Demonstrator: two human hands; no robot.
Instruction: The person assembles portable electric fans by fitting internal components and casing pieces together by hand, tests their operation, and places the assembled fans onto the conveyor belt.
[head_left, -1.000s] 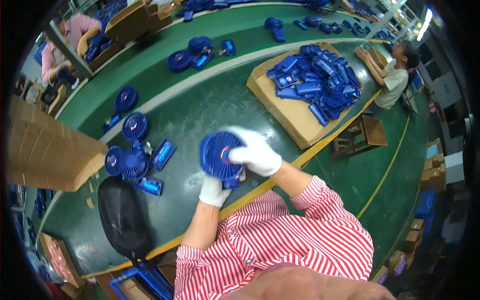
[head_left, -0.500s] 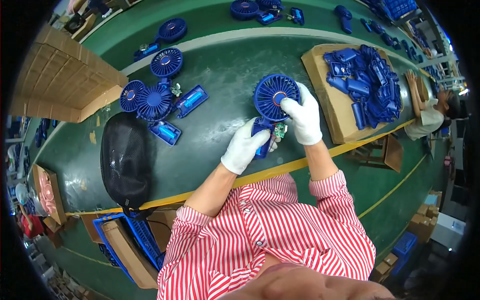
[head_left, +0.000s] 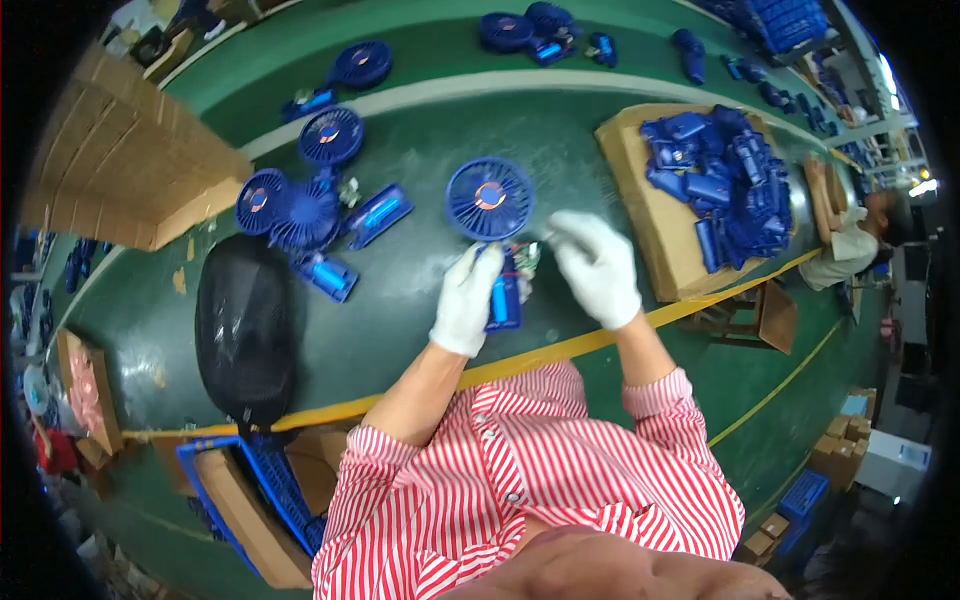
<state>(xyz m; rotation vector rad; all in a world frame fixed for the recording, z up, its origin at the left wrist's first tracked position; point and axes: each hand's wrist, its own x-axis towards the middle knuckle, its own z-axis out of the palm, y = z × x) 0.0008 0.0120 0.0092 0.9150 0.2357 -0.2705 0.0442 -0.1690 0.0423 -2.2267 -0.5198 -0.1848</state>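
A blue handheld fan (head_left: 489,199) has its round caged head pointing away from me and its handle opened up, showing a blue battery cell (head_left: 499,300). My left hand (head_left: 466,302), in a white glove, is closed around the handle from the left, thumb on top. A small green circuit board (head_left: 526,257) hangs on thin wires at the handle's right side. My right hand (head_left: 597,267), gloved as well, is off the fan, just right of the board. Its fingers are stretched out, somewhat blurred, with nothing seen in them.
A cardboard tray (head_left: 640,225) heaped with blue plastic shells (head_left: 715,185) stands at the right. Several part-assembled fans (head_left: 305,212) lie at the left, behind a black mesh case (head_left: 245,330). More parts lie on the green belt (head_left: 430,65) beyond. Another person (head_left: 850,235) sits far right.
My right hand has let go of the fan head and drawn back toward me. The fan, still in my left hand, has shifted left and turned slightly.
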